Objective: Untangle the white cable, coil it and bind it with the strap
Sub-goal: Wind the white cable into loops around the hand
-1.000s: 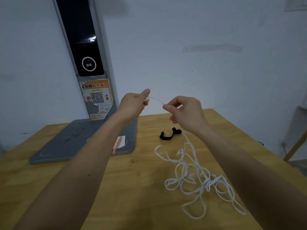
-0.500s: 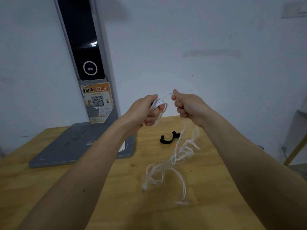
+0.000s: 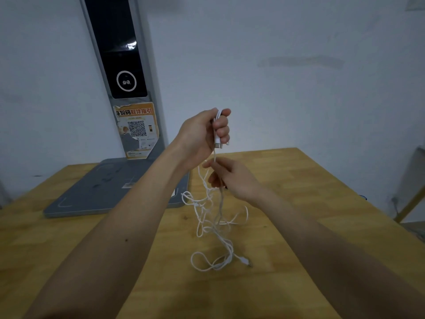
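1. Nearest the camera, one loose plug of the single white cable lay on the table, well below the fingers.
2. The right hand pinched the hanging strand just under the left, fingers together on it.
3. The left hand was raised, fingers clamped on the other plug.
4. Judging by the knotted loops, untangling was barely begun; coiling and binding remained. No strap was visible.
5. Beyond the fingers stood one grey machine.
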